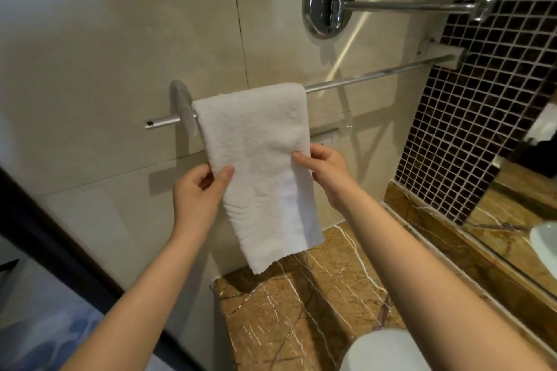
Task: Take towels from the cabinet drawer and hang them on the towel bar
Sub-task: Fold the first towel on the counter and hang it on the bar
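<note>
A white towel [259, 166] hangs folded over the left part of the chrome towel bar [370, 73] on the beige tiled wall. My left hand [200, 190] pinches the towel's left edge about halfway down, thumb in front. My right hand [327, 170] pinches the right edge at about the same height. The towel's lower end hangs over the brown marble counter [304, 307]. No cabinet drawer is in view.
A round chrome wall mount with a long arm [328, 1] sticks out above the bar. Dark mosaic tiles [470, 117] and a mirror edge lie to the right. A white basin rim [545, 245] shows at far right and a white rounded object [382, 349] at the bottom. A dark door frame [60, 238] runs along the left.
</note>
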`<state>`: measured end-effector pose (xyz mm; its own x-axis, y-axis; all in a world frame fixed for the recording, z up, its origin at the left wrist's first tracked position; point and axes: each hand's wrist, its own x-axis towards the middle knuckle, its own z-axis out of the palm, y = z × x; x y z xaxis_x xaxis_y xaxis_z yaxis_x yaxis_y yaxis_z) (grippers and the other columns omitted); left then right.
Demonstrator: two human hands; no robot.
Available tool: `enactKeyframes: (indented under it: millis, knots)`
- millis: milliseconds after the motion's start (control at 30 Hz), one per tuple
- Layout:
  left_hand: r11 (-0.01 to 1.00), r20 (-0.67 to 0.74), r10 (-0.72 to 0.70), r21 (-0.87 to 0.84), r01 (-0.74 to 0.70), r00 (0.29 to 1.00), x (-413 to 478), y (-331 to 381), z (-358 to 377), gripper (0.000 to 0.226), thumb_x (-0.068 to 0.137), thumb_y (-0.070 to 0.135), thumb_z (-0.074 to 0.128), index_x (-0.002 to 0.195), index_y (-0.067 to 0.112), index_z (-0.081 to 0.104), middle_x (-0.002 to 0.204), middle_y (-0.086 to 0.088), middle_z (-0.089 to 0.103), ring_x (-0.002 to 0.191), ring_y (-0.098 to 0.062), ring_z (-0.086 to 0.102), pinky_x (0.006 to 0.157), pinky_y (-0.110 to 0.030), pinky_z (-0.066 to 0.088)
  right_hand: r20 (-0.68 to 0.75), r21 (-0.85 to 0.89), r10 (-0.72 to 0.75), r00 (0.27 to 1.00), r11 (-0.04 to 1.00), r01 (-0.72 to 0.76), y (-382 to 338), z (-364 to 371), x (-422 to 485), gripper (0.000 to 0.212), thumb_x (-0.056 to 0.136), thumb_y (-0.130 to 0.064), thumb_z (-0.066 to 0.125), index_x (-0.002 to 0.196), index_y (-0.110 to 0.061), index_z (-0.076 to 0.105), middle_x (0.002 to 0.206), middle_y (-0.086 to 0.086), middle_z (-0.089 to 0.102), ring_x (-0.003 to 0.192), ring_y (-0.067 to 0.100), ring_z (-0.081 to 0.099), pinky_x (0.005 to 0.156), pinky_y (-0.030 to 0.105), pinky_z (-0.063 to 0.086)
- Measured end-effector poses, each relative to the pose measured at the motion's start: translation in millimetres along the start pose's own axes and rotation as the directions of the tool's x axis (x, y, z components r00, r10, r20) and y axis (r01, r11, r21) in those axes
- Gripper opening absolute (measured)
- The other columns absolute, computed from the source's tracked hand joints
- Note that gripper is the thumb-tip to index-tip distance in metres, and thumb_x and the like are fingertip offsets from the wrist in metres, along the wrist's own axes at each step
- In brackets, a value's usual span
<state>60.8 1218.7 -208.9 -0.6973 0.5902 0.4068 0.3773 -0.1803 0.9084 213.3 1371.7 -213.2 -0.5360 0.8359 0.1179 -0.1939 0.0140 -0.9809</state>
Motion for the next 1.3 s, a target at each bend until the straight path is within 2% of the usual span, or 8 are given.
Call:
enactKeyframes:
  millis: [233, 367, 600, 767, 933, 1033, 1133, 1300]
  knots:
    - [0.999, 0.003, 0.013, 0.040, -0.013, 1.000, 3.0, -4.9, -2.4, 0.010, 0.086, 0.014, 0.067, 0.079, 0.006, 0.067, 0.072, 0.004, 0.065, 0.058, 0.007, 0.054, 0.056, -0.010, 0.044, -0.042, -0.010, -0.022, 0.999, 1.000, 0.022, -0.5, 1.8, -6.6, 0.011, 0.084, -0.011, 0.072, 0.086, -0.021, 0.074, 0.083, -0.004, 0.076, 0.075, 0.010, 0.070, 0.061, 0.021, 0.052]
    - [1.000, 0.005, -0.014, 0.005, 0.014, 1.000, -1.1, -3.0, -1.0, 0.012, 0.085, 0.015, 0.069, 0.073, 0.015, 0.066, 0.071, 0.008, 0.065, 0.057, 0.009, 0.056, 0.055, -0.009, 0.045, -0.013, -0.003, 0.000, 1.000, 1.000, 0.000, -3.6, -1.8, -13.4, 0.011, 0.082, -0.012, 0.073, 0.081, -0.023, 0.077, 0.085, -0.003, 0.076, 0.077, 0.010, 0.071, 0.059, 0.020, 0.051]
    - [0.999, 0.049, -0.050, 0.011, 0.049, 0.998, -21.7, -15.4, -1.0, 0.021, 0.082, 0.013, 0.072, 0.064, 0.019, 0.063, 0.056, 0.016, 0.063, 0.052, 0.010, 0.056, 0.049, -0.005, 0.039, 0.014, -0.084, 0.076, 0.997, 0.994, -0.074, 9.3, -7.1, -22.7, 0.013, 0.086, -0.014, 0.068, 0.077, -0.022, 0.075, 0.075, -0.008, 0.074, 0.065, 0.004, 0.068, 0.055, 0.016, 0.050]
    - [0.999, 0.018, -0.039, 0.003, 0.039, 0.999, -24.7, -22.9, -2.0, 0.030, 0.083, 0.015, 0.070, 0.056, 0.020, 0.058, 0.048, 0.020, 0.058, 0.047, 0.008, 0.050, 0.046, -0.007, 0.036, 0.007, -0.135, 0.007, 1.000, 0.991, -0.006, 13.8, -4.3, -24.0, 0.019, 0.088, -0.016, 0.067, 0.071, -0.020, 0.072, 0.064, -0.012, 0.071, 0.056, -0.001, 0.063, 0.049, 0.012, 0.045]
    - [0.998, -0.015, -0.022, -0.051, 0.021, 1.000, -29.1, -29.7, 2.4, 0.025, 0.083, 0.020, 0.071, 0.062, 0.009, 0.062, 0.055, 0.015, 0.059, 0.052, 0.002, 0.050, 0.051, -0.013, 0.040, -0.005, -0.124, -0.114, 0.993, 0.986, 0.113, 27.2, -2.9, -25.1, 0.019, 0.091, -0.016, 0.063, 0.077, -0.004, 0.060, 0.070, 0.010, 0.045, 0.064, 0.021, 0.039, 0.055, 0.027, 0.030]
    - [0.996, -0.029, -0.008, -0.094, 0.006, 1.000, -31.2, -33.3, 2.8, 0.018, 0.082, 0.022, 0.072, 0.071, 0.009, 0.068, 0.066, 0.008, 0.067, 0.062, -0.005, 0.058, 0.057, -0.019, 0.048, -0.029, -0.053, -0.116, 0.993, 0.992, 0.114, 33.2, -0.9, -23.2, 0.025, 0.090, -0.013, 0.064, 0.082, 0.010, 0.059, 0.077, 0.012, 0.050, 0.073, 0.023, 0.046, 0.063, 0.035, 0.036]
    - [0.991, 0.007, 0.032, -0.134, -0.030, 0.999, -32.6, -35.7, 3.9, 0.010, 0.079, 0.024, 0.073, 0.070, 0.027, 0.073, 0.072, 0.013, 0.071, 0.066, -0.001, 0.063, 0.058, -0.016, 0.049, -0.007, 0.006, -0.090, 0.996, 0.996, 0.090, 35.7, 0.0, -22.7, 0.009, 0.084, -0.013, 0.066, 0.077, -0.009, 0.070, 0.074, 0.001, 0.067, 0.070, 0.016, 0.063, 0.060, 0.027, 0.047]
    - [0.995, 0.091, 0.029, -0.102, -0.019, 0.995, -38.5, -49.8, 2.5, 0.011, 0.076, 0.027, 0.074, 0.081, 0.036, 0.074, 0.086, 0.013, 0.074, 0.078, -0.004, 0.069, 0.061, -0.015, 0.052, 0.057, -0.015, -0.072, 0.996, 0.997, 0.073, 53.6, -5.5, -20.3, 0.018, 0.079, -0.016, 0.061, 0.067, -0.024, 0.071, 0.069, -0.009, 0.067, 0.065, 0.005, 0.061, 0.054, 0.021, 0.047]
